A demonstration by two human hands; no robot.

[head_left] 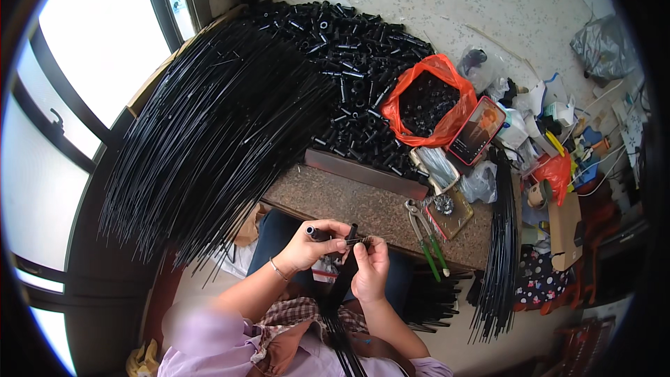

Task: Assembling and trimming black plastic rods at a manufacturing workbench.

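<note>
My left hand [306,246] is closed round a short black tube [318,234], its pale ring-shaped end showing beside the thumb. Close against it, my right hand [370,269] pinches at a small, thin piece between thumb and forefinger; its kind is too small to tell. Between both sets of fingertips stands a second black tubular part [353,231]. Long black rods [342,335] run down from just below my hands over my lap, and their upper ends are partly hidden.
A big bundle of thin black rods [216,132] covers the table's left. Behind lie heaped black tubular parts [356,49] and a red plastic bag [391,108] of small black pieces. A phone [478,130], green-handled pliers [426,239] and another rod bundle [499,244] are on the right.
</note>
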